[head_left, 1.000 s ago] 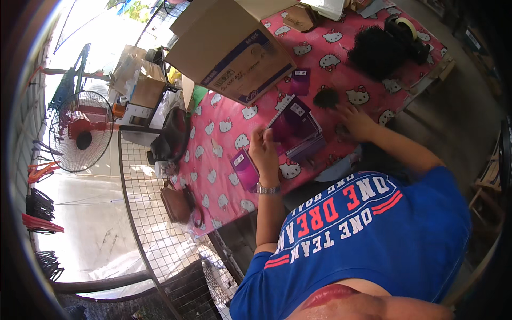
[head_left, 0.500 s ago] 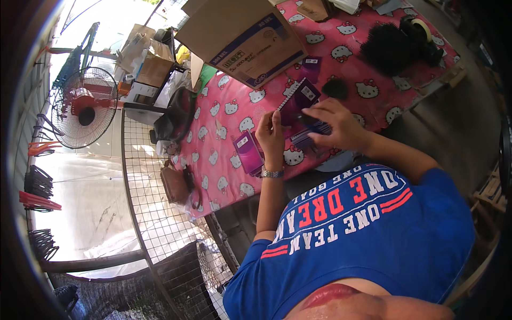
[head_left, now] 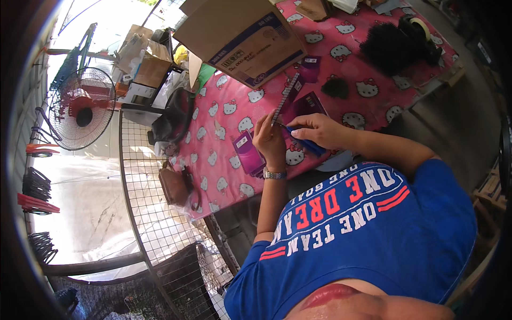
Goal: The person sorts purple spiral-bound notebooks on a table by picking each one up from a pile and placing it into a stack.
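Note:
My left hand (head_left: 270, 140) is closed on the lower end of a purple spiral-bound notebook (head_left: 292, 95), which is tilted so its bound edge shows. In my right hand (head_left: 319, 130) are blue-handled pliers (head_left: 308, 144), their tip at the notebook's bottom end by my left fingers. Just beyond the pliers lies another dark purple notebook (head_left: 311, 103), partly covered by the hand. A small stack of purple notebooks (head_left: 248, 151) rests to the left of my left wrist. One more purple notebook (head_left: 309, 69) lies by the cardboard box.
A large open cardboard box (head_left: 250, 48) stands at the far side of the pink patterned tablecloth (head_left: 226, 170). A black bristly heap (head_left: 385, 47) and a tape roll (head_left: 421, 28) lie far right, a smaller black bunch (head_left: 335, 88) nearer. Left are a brown bag (head_left: 174, 182) and a fan (head_left: 82, 114).
The notebook in my left hand has turned from lying face up to standing more on edge. The pliers in my right hand have moved left to its bound end.

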### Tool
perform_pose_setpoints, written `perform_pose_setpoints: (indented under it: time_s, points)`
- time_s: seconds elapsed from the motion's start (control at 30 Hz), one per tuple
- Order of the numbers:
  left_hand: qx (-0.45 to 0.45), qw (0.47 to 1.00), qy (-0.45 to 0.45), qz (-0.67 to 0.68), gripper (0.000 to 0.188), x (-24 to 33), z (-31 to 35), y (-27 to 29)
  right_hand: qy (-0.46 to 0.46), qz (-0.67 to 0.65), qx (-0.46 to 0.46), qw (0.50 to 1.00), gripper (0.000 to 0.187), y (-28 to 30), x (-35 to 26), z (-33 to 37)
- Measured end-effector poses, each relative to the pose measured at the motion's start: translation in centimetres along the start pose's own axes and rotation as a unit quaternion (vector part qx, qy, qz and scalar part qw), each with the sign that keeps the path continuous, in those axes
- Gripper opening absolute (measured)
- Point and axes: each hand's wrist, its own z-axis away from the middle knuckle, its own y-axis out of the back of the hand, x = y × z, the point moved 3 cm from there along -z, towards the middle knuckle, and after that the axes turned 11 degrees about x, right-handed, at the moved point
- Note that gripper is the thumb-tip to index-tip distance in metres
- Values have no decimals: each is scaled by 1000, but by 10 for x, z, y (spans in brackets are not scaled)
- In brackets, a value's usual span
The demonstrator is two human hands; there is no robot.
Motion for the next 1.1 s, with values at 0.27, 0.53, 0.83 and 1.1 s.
perform_pose_setpoints:
  time_s: [0.27, 0.53, 0.83, 1.1]
  points:
    - [-73, 953, -104, -276, 16, 12, -75, 95, 141, 291, 225, 919, 48, 124, 36, 16]
    - [-258, 890, 48, -374, 33, -112, -34, 78, 229, 569, 234, 754, 38, 193, 172, 11]
    - [-313, 912, -208, -167, 27, 44, 8, -29, 83, 746, 309, 584, 13, 269, 142, -34]
    - [-348, 896, -222, -161, 16, 38, 4, -29, 109, 787, 177, 581, 13, 273, 139, -42]
